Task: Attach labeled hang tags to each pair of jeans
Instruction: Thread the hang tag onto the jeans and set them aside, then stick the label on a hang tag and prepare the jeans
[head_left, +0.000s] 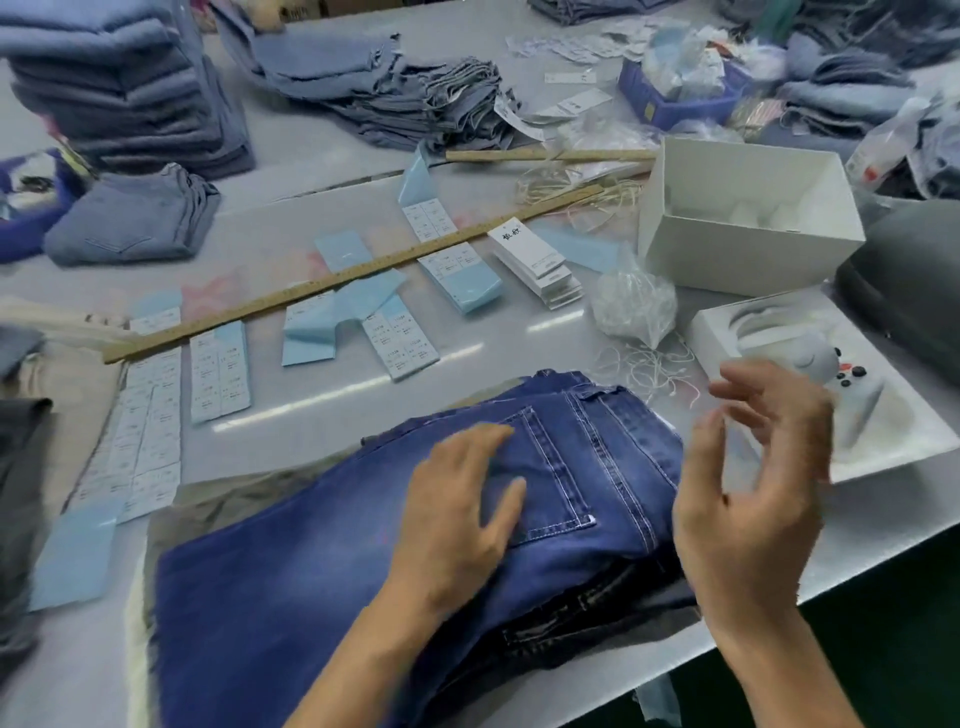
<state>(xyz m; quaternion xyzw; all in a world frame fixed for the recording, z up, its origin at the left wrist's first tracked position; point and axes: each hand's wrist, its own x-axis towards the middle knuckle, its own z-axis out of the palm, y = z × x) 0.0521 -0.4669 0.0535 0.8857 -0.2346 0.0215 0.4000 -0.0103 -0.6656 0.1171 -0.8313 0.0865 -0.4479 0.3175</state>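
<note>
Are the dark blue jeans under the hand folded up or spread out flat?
Folded. The dark blue jeans lie doubled, layers showing at the near edge, with the left hand resting on them.

Bright, even overhead light w/ soft shadows; long white glare streaks run across the glossy worktop (322, 395) mid-scene. Right hand (753, 499) smeared by motion blur, esp. the fingertips. Wide-angle bend at the edges; far stacks and left edge soft, label print unreadable.

From where I'm watching, the jeans (322, 582) up front are deep indigo with white stitching. The folded stacks (124, 88) behind are washed-out blue, sticker sheets (462, 275) pale blue and white, the box (748, 223) plain white, surface (322, 156) light grey.
</note>
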